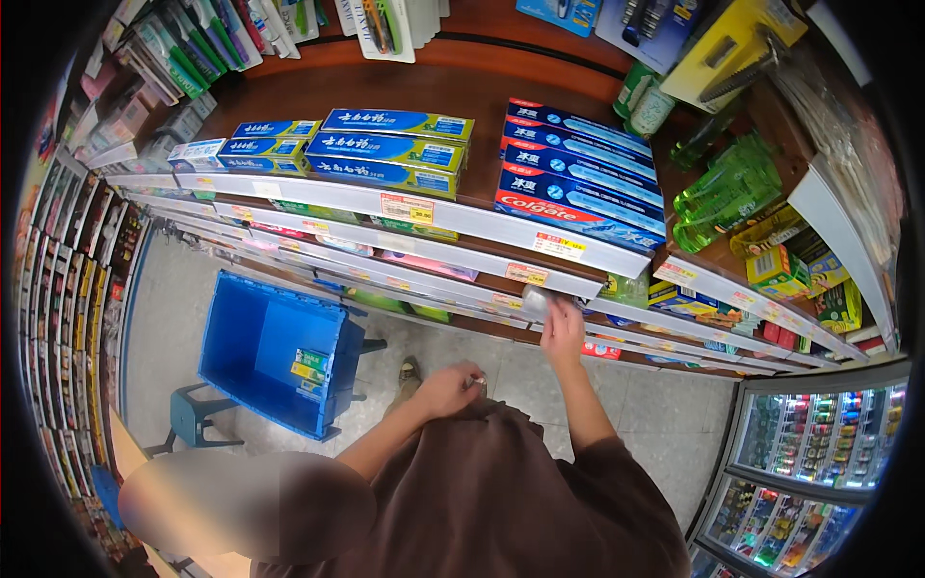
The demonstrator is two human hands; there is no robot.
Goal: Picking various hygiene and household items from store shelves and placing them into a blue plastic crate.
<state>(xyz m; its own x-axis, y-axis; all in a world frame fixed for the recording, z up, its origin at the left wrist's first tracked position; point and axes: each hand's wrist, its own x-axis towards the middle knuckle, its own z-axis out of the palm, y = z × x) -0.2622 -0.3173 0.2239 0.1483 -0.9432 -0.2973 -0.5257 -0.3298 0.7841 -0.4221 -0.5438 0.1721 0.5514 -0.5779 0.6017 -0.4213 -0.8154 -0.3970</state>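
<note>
My right hand (564,332) reaches up to the front edge of a lower shelf, fingers pinched together. At its fingertips is a small whitish, partly see-through thing (536,300), too blurred to name, close to the shelf's price labels. In front of my dark brown shirt, my left hand (451,387) is held low with its fingers curled in. Something small and pale may be at those fingertips; what it is cannot be made out. On the shelf above the right hand lie stacked blue and red toothpaste boxes (578,183).
Blue and yellow toothpaste boxes (385,154) sit farther left. A blue plastic crate (265,337) with a small package inside rests tilted on a dark green stool (198,416). Green bottles (727,193) lie at right. A lit drinks fridge (809,433) stands lower right.
</note>
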